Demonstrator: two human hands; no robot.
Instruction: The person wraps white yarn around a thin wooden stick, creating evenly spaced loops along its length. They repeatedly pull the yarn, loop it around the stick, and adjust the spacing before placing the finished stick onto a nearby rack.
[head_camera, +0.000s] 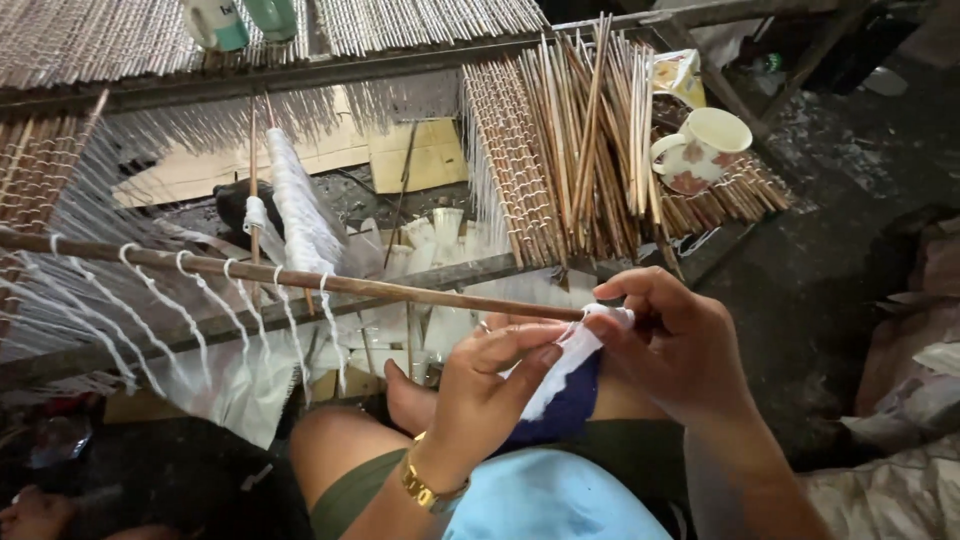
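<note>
A long brown wooden stick runs from the left edge to my hands, with white thread loops hanging from it. My right hand pinches the stick's near end, where a strip of white cloth is wound. My left hand, with a gold watch at the wrist, holds the lower part of that white strip against a dark blue cloth. I sit with bare knees below the stick.
A mat of bound sticks and a loose bundle of thin sticks lie ahead. A floral mug rests on them at right. A white thread cone stands in the middle. Two bottles sit at top.
</note>
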